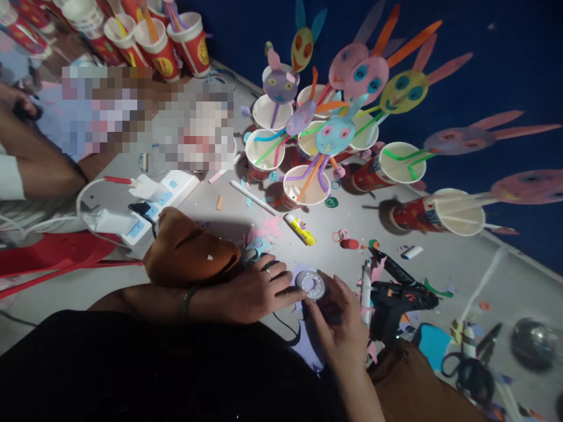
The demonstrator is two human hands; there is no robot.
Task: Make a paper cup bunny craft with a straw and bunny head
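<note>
My right hand (338, 319) pinches a small round disc (311, 283), whitish at the rim with a lavender centre and small marks around it. My left hand (259, 290), wearing a ring, is stretched out flat from the left, its index fingertip touching or almost touching the disc's lower edge. Lavender paper (308, 347) with a cut edge lies beneath my hands. A yellow glue stick (301, 228) rests just beyond them. An orange-brown cloth pouch (189, 249) sits behind my left forearm. To the right of my right hand is a black glue gun (396, 296) among paper scraps.
Paper cups (305, 184) with bunny-faced paper spoons stand at the back. More red cups (189, 44) are at the upper left, near another person's arm (39, 152). A power strip (165, 202), a red stool (61, 258) and black scissors (472, 375) also surround me.
</note>
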